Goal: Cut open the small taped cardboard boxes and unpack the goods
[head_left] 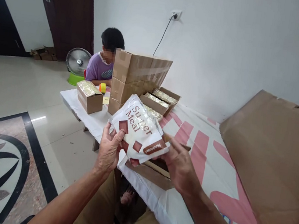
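Observation:
A white pouch (140, 129) printed "Super Meal" with brown squares is held up in front of me by both hands. My left hand (109, 150) grips its lower left edge, thumb over the front. Pinching the lower right corner near the brown label is my right hand (179, 166). Directly under the pouch lies an open cardboard box (154, 174) on the cloth-covered table (202, 152).
A stack of taped cartons (137, 77) and open boxes of gold packets (160, 100) stand further along the table. A small box (89, 97) and a tape roll (102, 87) lie near a seated person (103, 63). Flat cardboard (274, 152) leans at right. A fan (78, 62) stands on the floor.

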### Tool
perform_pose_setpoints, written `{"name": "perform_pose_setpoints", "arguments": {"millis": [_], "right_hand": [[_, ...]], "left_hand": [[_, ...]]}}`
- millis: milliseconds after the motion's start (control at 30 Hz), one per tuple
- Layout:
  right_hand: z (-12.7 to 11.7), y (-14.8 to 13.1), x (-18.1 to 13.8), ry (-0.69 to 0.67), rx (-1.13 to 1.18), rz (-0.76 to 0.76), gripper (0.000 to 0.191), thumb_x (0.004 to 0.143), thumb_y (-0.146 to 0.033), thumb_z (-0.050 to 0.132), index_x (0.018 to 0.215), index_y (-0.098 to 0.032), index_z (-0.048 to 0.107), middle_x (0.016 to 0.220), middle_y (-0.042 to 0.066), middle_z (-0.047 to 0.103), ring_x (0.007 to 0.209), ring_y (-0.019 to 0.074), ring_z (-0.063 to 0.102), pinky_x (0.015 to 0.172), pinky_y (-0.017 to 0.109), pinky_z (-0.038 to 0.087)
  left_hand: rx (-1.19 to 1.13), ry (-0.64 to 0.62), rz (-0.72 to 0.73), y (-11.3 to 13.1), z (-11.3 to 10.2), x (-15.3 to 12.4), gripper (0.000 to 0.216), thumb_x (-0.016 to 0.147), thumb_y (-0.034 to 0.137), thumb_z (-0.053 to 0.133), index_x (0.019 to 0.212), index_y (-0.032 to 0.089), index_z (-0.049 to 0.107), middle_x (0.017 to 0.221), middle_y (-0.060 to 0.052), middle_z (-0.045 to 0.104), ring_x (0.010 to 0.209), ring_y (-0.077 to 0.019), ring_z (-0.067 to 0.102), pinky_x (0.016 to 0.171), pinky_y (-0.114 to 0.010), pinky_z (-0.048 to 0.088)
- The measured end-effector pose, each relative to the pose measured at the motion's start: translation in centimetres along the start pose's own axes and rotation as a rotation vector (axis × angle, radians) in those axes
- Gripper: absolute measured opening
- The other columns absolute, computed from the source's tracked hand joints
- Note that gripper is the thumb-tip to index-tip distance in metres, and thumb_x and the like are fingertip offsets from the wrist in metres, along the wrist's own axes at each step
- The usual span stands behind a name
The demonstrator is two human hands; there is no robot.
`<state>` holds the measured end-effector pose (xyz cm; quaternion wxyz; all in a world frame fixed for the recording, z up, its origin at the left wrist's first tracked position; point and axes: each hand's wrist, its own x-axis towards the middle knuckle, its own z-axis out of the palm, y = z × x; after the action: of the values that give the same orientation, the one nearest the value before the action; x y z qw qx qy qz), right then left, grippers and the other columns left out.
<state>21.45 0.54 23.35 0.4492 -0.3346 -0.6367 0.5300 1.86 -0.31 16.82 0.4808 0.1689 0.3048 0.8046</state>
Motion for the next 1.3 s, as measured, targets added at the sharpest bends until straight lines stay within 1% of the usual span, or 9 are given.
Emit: {"name": "perform_pose_setpoints", "arguments": {"millis": [133, 300, 500, 733, 900, 1033, 1133, 1233, 1300], "right_hand": [[1.3, -0.7, 2.3, -0.043, 0.083, 0.003, 0.049, 0.085, -0.065, 0.071, 0.112, -0.024, 0.076, 0.117, 0.008, 0.077, 0.100, 0.0279, 0.073, 0.083, 0.042, 0.062], [1.6, -1.4, 5.4, 0.045, -0.068, -0.078, 0.033, 0.075, -0.050, 0.087, 0.087, -0.020, 0.079, 0.082, 0.005, 0.079, 0.066, 0.0206, 0.070, 0.065, 0.037, 0.062], [-1.2, -3.5, 10.0, 0.020, -0.118, -0.191, 0.039, 0.067, -0.048, 0.093, 0.091, -0.021, 0.081, 0.087, 0.006, 0.081, 0.081, 0.0282, 0.077, 0.069, 0.044, 0.066], [-1.2, -4.5, 14.1, -0.051, -0.143, -0.287, 0.040, 0.066, -0.044, 0.095, 0.096, -0.023, 0.078, 0.097, 0.005, 0.081, 0.100, 0.0322, 0.076, 0.090, 0.054, 0.065], [-1.5, -1.8, 17.6, -0.163, -0.203, -0.077, 0.048, 0.056, -0.039, 0.096, 0.096, -0.019, 0.077, 0.093, 0.005, 0.081, 0.097, 0.0298, 0.076, 0.093, 0.049, 0.062], [-2.6, 1.6, 19.8, -0.196, -0.607, 0.176, 0.030, 0.067, -0.034, 0.085, 0.088, -0.015, 0.075, 0.086, 0.006, 0.080, 0.081, 0.0223, 0.075, 0.078, 0.036, 0.062], [-2.9, 4.4, 20.4, -0.169, -0.892, 0.310, 0.016, 0.075, -0.026, 0.078, 0.086, -0.015, 0.072, 0.074, 0.004, 0.077, 0.066, 0.0186, 0.072, 0.060, 0.028, 0.058], [-2.6, 6.6, 20.5, -0.184, -1.078, 0.389, 0.011, 0.076, -0.021, 0.079, 0.080, -0.014, 0.072, 0.069, 0.007, 0.075, 0.064, 0.0223, 0.073, 0.059, 0.029, 0.056], [-2.2, 7.6, 20.7, -0.184, -1.244, 0.393, 0.012, 0.075, -0.019, 0.081, 0.081, -0.013, 0.074, 0.080, 0.013, 0.078, 0.080, 0.0292, 0.077, 0.070, 0.034, 0.058]], "left_hand": [[-0.006, -0.048, 0.088, -0.4, 1.5, 1.0, 0.097, 0.067, 0.041, 0.094, 0.148, 0.032, 0.040, 0.140, -0.010, 0.065, 0.124, -0.0271, 0.068, 0.093, -0.033, 0.062], [0.004, -0.103, 0.214, 0.4, 2.3, 3.5, 0.079, 0.076, 0.041, 0.089, 0.142, 0.031, 0.047, 0.131, -0.007, 0.065, 0.109, -0.0171, 0.070, 0.083, -0.023, 0.060], [0.205, -0.283, 0.405, 3.7, 3.2, 9.3, 0.065, 0.071, 0.041, 0.092, 0.126, 0.025, 0.060, 0.111, -0.003, 0.065, 0.069, -0.0059, 0.063, 0.048, -0.014, 0.044], [0.268, -0.366, 0.424, 5.1, 5.1, 13.5, 0.061, 0.065, 0.048, 0.094, 0.111, 0.020, 0.065, 0.105, -0.005, 0.072, 0.086, -0.0151, 0.071, 0.074, -0.028, 0.063], [0.252, -0.205, 0.249, 1.8, 2.0, 16.0, 0.058, 0.058, 0.046, 0.096, 0.095, 0.019, 0.061, 0.091, 0.000, 0.071, 0.077, -0.0121, 0.069, 0.075, -0.029, 0.062], [0.324, -0.078, -0.009, -2.6, -1.5, 17.9, 0.052, 0.061, 0.043, 0.093, 0.089, 0.018, 0.057, 0.077, 0.003, 0.067, 0.069, -0.0112, 0.066, 0.077, -0.033, 0.061], [0.366, -0.047, -0.098, -5.8, -3.6, 19.0, 0.048, 0.061, 0.039, 0.093, 0.083, 0.017, 0.056, 0.070, 0.003, 0.063, 0.065, -0.0113, 0.064, 0.076, -0.035, 0.062], [0.405, -0.015, -0.169, -8.6, -5.0, 20.1, 0.045, 0.062, 0.036, 0.093, 0.078, 0.017, 0.055, 0.068, 0.004, 0.060, 0.063, -0.0103, 0.062, 0.072, -0.033, 0.062], [0.437, 0.010, -0.204, -10.1, -5.5, 20.8, 0.042, 0.064, 0.032, 0.091, 0.077, 0.017, 0.054, 0.069, 0.003, 0.059, 0.063, -0.0098, 0.061, 0.070, -0.032, 0.062]]}}
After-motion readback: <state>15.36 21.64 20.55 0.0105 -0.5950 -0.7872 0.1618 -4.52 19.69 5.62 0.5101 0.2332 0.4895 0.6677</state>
